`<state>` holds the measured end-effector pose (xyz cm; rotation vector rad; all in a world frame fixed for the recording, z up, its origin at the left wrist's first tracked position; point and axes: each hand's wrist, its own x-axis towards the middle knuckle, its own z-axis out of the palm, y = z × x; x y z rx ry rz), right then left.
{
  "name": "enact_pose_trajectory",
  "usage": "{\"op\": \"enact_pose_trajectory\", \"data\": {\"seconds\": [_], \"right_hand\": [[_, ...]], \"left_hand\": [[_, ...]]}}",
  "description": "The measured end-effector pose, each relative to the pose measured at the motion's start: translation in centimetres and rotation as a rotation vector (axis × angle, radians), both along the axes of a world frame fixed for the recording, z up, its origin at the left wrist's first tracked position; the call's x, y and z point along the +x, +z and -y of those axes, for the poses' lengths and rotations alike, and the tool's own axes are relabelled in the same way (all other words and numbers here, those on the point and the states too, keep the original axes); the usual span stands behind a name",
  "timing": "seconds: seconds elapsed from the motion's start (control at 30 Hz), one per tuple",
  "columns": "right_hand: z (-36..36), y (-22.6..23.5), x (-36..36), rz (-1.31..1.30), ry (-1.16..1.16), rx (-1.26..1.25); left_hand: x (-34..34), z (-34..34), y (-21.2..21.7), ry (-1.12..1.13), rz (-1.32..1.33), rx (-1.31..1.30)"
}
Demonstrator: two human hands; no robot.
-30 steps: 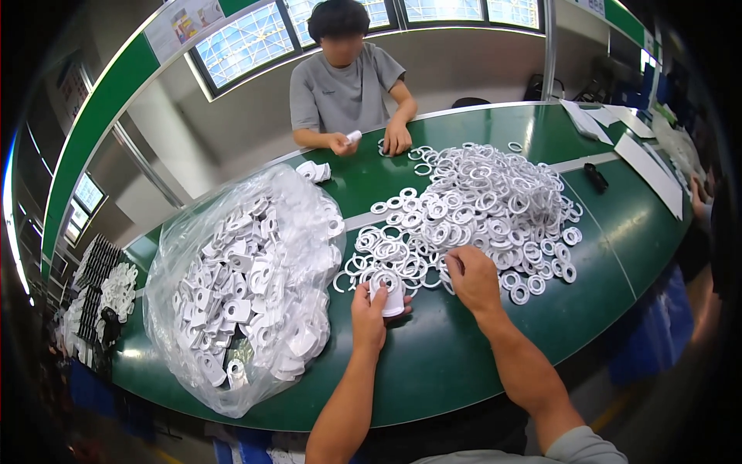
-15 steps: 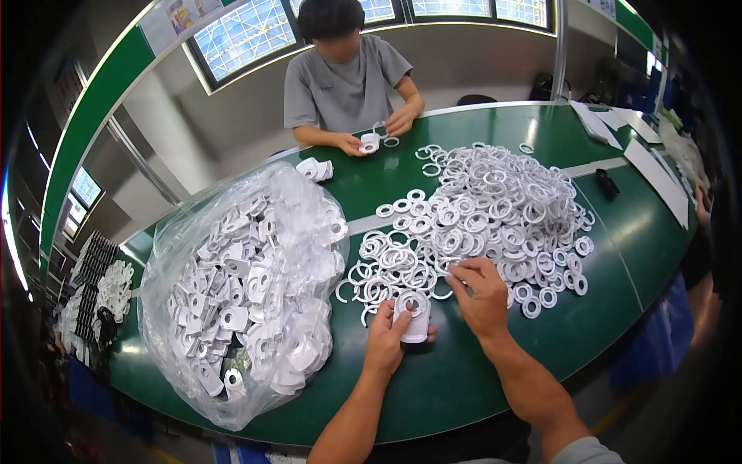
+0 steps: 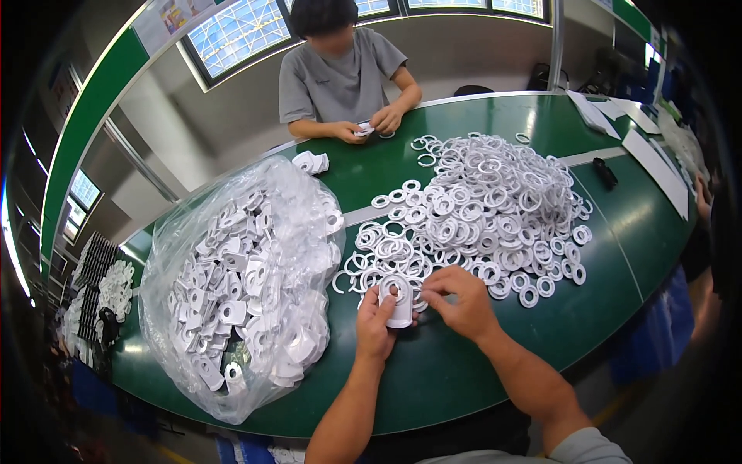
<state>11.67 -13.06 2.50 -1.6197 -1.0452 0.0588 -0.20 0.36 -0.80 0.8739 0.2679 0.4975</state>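
My left hand grips a white plastic plate that has a rounded top, a squared lower end and a circular opening. Its thumb lies over the plate's front. Close by on the right, my right hand is closed in a pinch beside the plate's edge; whatever sits between its fingertips is too small or hidden to name. Beyond both hands spreads a heap of white rings, some whole and some with a gap. To the left, a clear plastic bag holds many similar white plates.
Across the green table, a person in a grey shirt handles a white part. A few white plates lie near that person. A black object and white sheets lie right; black trays are stacked far left.
My right hand has come from the edge of the ring heap to beside the white plate. My left hand still holds the plate, slightly farther left and up in the picture.
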Motion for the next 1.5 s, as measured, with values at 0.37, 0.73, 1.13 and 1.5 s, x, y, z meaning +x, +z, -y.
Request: {"op": "enact_pose_trajectory", "data": {"seconds": [0.37,0.73,1.13,1.5], "right_hand": [[0.5,-0.1,4.3,-0.677,0.043,0.085],[0.0,0.4,2.3,-0.779,0.118,-0.154],[-1.4,-1.8,0.8,-0.742,-0.049,-0.089],[-1.4,-1.0,0.0,-0.608,-0.102,-0.216]], "left_hand": [[1.1,0.2,0.9,-0.022,-0.131,0.192],[0.7,0.3,0.0,-0.129,-0.128,0.062],[0.9,0.7,0.0,-0.15,-0.099,0.008],[0.9,0.6,0.2,-0.123,-0.13,0.047]]}}
